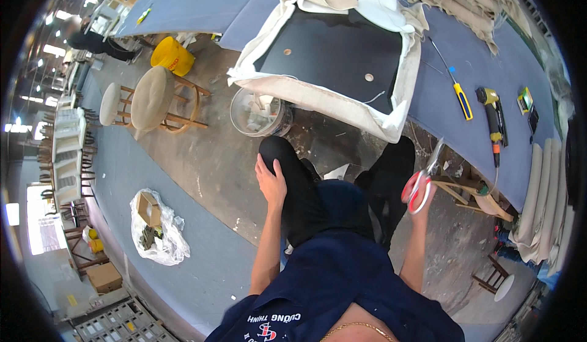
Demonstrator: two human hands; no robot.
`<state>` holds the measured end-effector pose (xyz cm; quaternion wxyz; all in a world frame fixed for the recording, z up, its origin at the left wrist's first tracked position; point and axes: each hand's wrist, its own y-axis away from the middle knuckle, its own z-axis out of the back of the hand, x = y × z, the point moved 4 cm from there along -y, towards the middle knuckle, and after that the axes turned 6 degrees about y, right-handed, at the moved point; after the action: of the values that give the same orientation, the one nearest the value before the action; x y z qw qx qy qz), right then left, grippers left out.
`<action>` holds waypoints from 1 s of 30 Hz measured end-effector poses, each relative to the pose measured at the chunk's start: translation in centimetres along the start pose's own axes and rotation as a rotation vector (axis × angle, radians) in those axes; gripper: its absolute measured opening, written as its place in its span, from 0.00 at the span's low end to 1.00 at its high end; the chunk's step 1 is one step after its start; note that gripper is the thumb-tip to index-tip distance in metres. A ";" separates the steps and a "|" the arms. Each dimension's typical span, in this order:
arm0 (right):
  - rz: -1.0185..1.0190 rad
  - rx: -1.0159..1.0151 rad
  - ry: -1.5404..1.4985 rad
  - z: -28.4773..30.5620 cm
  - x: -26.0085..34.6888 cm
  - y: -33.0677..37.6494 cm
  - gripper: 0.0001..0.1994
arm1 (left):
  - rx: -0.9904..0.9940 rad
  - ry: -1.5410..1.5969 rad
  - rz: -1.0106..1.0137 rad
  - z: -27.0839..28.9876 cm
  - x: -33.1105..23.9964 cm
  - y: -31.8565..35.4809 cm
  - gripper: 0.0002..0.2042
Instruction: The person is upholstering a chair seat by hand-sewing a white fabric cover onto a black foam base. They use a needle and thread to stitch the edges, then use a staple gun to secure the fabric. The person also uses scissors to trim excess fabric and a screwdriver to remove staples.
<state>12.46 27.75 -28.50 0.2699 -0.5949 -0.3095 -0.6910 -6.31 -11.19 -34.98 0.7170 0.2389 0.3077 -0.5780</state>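
My left hand [272,182] lies on my left thigh near the knee, its fingers stretched out and holding nothing. In my right hand [427,200], beside my right thigh, is a pair of scissors [418,190] with red and white handles; the blades point up and away from me. Beyond my knees an upholstered seat [330,51] rests on the blue-covered table [449,106], its near side reaching past the edge. Its black underside faces up and has two round holes. White padding and beige fabric stand up loosely around its sides.
On the table's right lie a yellow-handled screwdriver [463,101], an air stapler [492,114] and a tape measure [524,100]. Beige fabric [455,2] is piled at the back. A scrap bucket [262,114], padded stool [153,100] and yellow bucket [173,55] stand on the floor.
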 end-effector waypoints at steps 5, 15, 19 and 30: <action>-0.046 -0.183 -0.726 6.0 0.4 -17.2 0.17 | 0.019 -0.064 -0.025 0.1 -1.0 0.7 0.29; 0.338 -0.291 -0.035 3.6 3.2 -24.8 0.22 | 0.507 0.343 -0.762 -3.6 -32.1 1.6 0.10; 0.305 -0.282 -0.073 3.8 3.5 -24.9 0.23 | 0.672 0.059 -0.703 -7.6 -35.1 4.4 0.07; 0.327 -0.263 0.123 4.1 3.0 -25.7 0.18 | 0.609 0.006 -0.773 -8.5 -32.6 7.6 0.11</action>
<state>-4.36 47.83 -27.88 0.3169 -0.6238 -0.0989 -0.7075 -4.98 18.65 -17.59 0.3469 0.3077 0.1927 -0.8648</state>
